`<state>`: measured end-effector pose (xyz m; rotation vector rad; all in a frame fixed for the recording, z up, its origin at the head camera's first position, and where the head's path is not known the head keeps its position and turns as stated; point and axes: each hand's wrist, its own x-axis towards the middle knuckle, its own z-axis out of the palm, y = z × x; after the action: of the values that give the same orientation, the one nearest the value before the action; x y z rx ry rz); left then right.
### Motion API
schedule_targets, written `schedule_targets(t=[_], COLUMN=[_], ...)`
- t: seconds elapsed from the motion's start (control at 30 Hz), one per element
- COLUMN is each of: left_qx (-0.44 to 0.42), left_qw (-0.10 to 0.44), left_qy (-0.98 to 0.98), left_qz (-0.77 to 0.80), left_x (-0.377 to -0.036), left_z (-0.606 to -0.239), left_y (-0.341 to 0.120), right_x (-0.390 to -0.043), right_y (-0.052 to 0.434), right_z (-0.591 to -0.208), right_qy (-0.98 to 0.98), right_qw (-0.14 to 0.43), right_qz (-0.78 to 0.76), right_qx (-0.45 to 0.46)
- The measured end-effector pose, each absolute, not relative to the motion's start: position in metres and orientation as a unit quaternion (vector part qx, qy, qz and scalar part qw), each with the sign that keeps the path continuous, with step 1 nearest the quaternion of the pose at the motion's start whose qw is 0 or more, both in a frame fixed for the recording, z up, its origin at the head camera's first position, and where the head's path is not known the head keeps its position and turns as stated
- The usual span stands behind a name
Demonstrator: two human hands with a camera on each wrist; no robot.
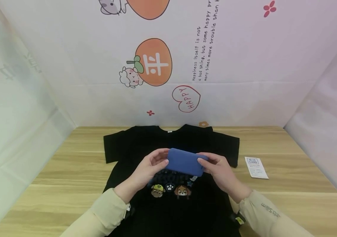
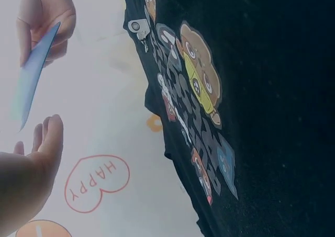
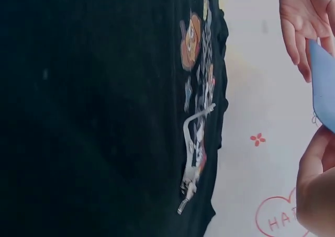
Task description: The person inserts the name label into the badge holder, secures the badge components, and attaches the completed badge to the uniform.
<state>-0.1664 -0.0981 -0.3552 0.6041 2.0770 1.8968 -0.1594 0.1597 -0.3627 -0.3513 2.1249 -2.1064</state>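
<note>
A flat blue rectangular case [image 1: 185, 162] with rounded corners is held up over a black T-shirt [image 1: 168, 214]. My right hand [image 1: 215, 168] pinches its right end, thumb on the near face and fingers behind. At the other end is my left hand [image 1: 152, 163], thumb right at the case's edge. Both wrist views show its fingers loosely extended, not curled round the case. The left wrist view has the case [image 2: 36, 75] nearly edge-on. On the shirt lies a pale strap [image 3: 187, 137] with a metal clip, mostly hidden by the case in the head view.
The shirt is spread on a wood-grain table [image 1: 301, 194], with cartoon dog faces [image 1: 171, 191] printed on its front. A white printed card [image 1: 256, 168] marked ID/IC CARD lies to its right. A patterned white curtain [image 1: 236, 65] stands behind.
</note>
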Motion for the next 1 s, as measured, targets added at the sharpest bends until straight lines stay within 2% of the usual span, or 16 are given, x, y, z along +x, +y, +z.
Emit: schedule_targets(t=[0.3,0.63,1.0], left_qx=[0.205,0.201,0.196], left_qw=[0.144,0.164,0.162], left_qy=[0.704,0.684,0.696], left_qz=[0.664,0.682,0.671], left_x=[-0.1651,-0.1651,-0.1636], left_z=[-0.354,-0.3566,-0.3567], left_y=[-0.0939,-0.0911,-0.0883], right_x=[-0.1591,-0.1581,-0.1544], right_y=[0.1552,0.1513,0.1499], right_z=[-0.3682,-0.3722,-0.3712], right_qy=[0.657,0.654,0.664], right_qw=[0.116,0.124,0.119], right_qz=[-0.739,-0.742,-0.735], right_qx=[-0.09,-0.081,-0.068])
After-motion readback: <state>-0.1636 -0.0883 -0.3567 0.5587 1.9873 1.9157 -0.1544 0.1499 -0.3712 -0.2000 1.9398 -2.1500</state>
